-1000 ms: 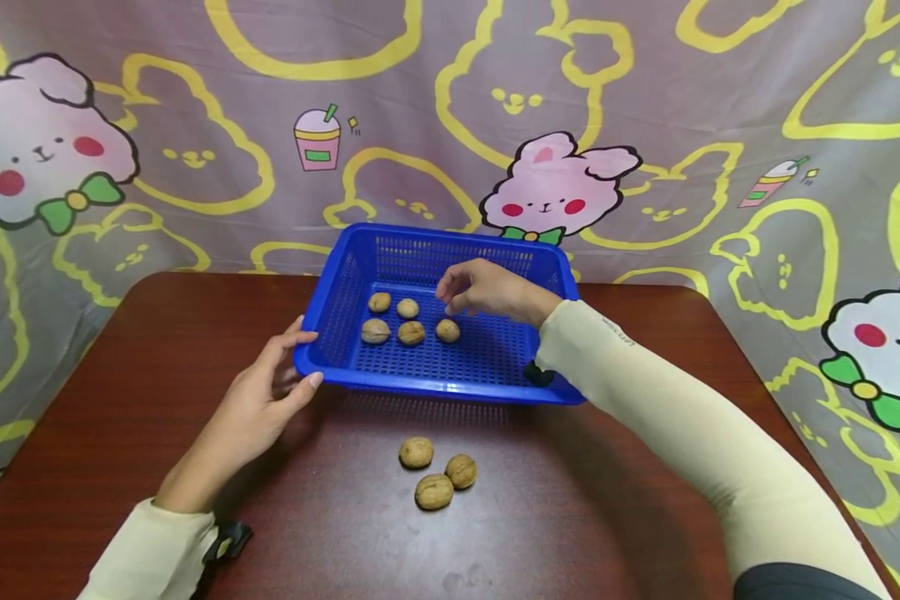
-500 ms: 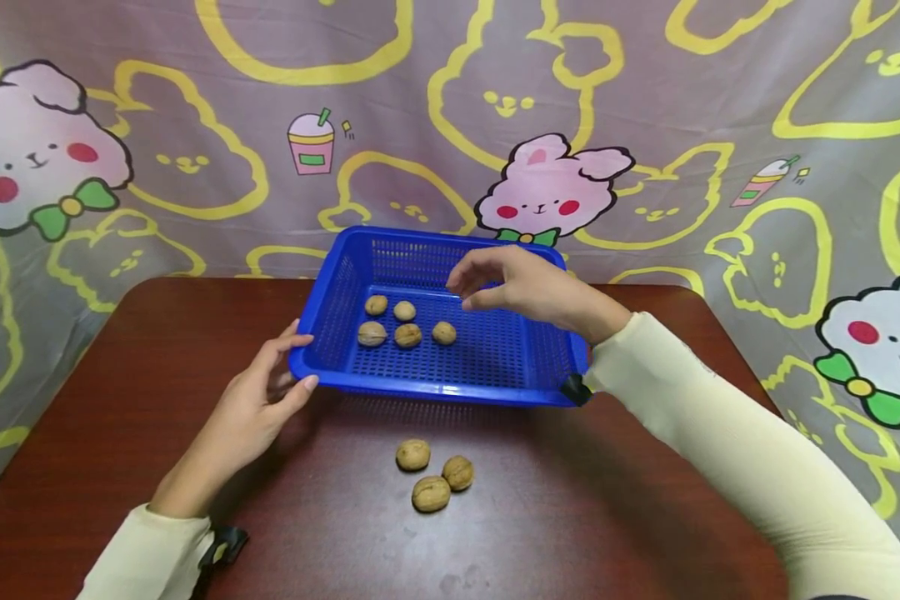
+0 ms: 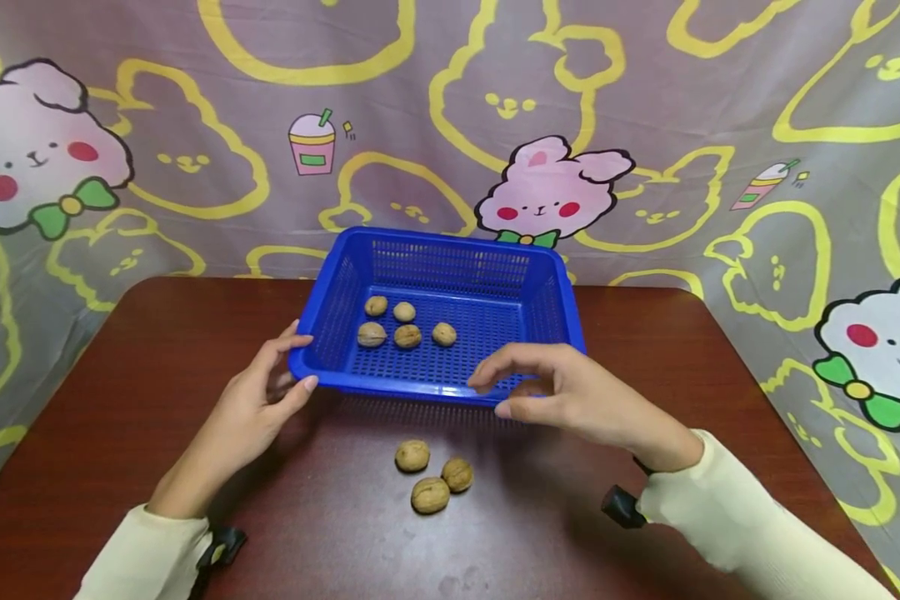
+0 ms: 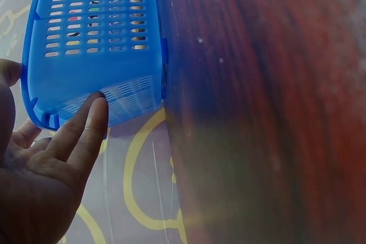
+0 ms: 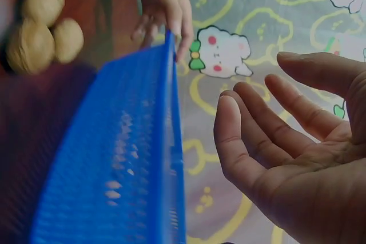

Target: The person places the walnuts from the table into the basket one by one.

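A blue plastic basket (image 3: 420,387) with slotted walls stands on the table, with several walnuts (image 3: 407,336) on its floor. My left hand (image 3: 251,408) holds the basket's front left corner, the thumb and a finger on the rim; in the left wrist view its other fingers (image 4: 91,130) lie along the outer wall. Over the basket's front right rim hovers my right hand (image 3: 570,396), fingers loosely bent and nothing between them. Three more walnuts (image 3: 431,495) lie close together on the table in front of the basket, left of and nearer than the right hand.
The dark red-brown table (image 3: 157,350) has rounded far corners. Behind it and along the right side hangs a grey curtain (image 3: 397,108) printed with cartoon rabbits. Black wrist-worn devices (image 3: 622,507) sit at both sleeves.
My right hand has moved from above the basket's inside back toward me and to the right, over the front rim. The left hand, basket and walnuts stay in place.
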Action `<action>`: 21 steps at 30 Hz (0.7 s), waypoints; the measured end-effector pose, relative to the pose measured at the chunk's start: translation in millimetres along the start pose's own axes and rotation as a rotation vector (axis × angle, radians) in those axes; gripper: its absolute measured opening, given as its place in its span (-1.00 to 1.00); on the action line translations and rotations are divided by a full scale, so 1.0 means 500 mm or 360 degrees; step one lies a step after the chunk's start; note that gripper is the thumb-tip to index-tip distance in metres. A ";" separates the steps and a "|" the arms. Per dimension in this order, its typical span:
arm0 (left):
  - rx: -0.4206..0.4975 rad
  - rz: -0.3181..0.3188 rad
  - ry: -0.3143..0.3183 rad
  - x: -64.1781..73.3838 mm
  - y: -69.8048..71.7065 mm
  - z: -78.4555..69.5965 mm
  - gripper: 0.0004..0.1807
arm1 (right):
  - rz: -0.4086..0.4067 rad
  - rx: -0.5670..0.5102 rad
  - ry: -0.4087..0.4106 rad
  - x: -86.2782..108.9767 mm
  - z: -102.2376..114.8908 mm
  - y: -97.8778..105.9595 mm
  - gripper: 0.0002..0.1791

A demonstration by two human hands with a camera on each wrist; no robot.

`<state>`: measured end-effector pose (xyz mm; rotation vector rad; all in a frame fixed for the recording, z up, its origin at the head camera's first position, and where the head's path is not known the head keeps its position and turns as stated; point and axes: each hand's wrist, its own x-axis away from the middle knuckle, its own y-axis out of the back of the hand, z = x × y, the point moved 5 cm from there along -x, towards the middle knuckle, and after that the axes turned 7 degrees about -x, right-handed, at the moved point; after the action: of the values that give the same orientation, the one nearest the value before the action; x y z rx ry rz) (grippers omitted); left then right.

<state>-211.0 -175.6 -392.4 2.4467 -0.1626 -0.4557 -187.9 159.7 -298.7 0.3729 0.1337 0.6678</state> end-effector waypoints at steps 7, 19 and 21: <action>-0.0001 -0.0017 -0.0009 0.000 0.000 0.001 -0.45 | 0.0021 -0.0280 0.0129 0.048 -0.045 -0.048 -0.74; -0.0012 -0.0031 -0.0006 0.002 0.002 -0.002 -0.44 | -0.0140 -0.0298 0.0060 0.049 -0.137 -0.104 -0.67; 0.0000 -0.0030 -0.0015 0.001 -0.001 -0.003 -0.44 | -0.0163 -0.0284 0.0056 0.048 -0.148 -0.109 -0.66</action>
<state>-209.9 -174.5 -391.7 2.4482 -0.1433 -0.4758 -155.6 157.2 -388.0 0.1814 0.1248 0.5800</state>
